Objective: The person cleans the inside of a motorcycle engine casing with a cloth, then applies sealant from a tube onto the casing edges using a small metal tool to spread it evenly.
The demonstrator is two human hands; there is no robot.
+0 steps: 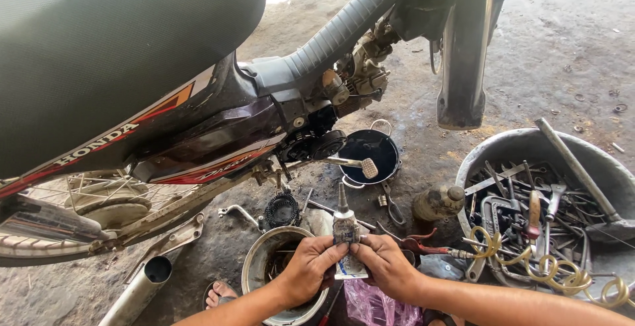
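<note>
A motorcycle fills the upper left of the view, its dark seat nearest the camera and its spoked rear wheel at the left edge of the dirt floor. Its engine area sits near the middle, with a kick lever sticking out to the right.

At the right edge of the floor stands a wide grey metal basin crammed with wrenches, a wooden-handled tool and a long steel bar; a coil of yellowish hose spills over its near rim. A grey exhaust pipe lies toward the near left corner.

Just below the engine sits a small black pan with wire handles. Near the person, a round metal bowl rests on the floor, partly covered by the left hand. A dirty squat bottle stands between the pan and the basin, and red-handled pliers lie just beside the right hand. A pink plastic bag shows beneath the wrists, and a foot in a sandal shows left of the bowl.

The left hand and right hand are close together, both clamped on a small grimy tube with a long tapered nozzle. The tube is held upright between them, nozzle pointing up, above the bowl's right rim near the bottom middle of the view.
</note>
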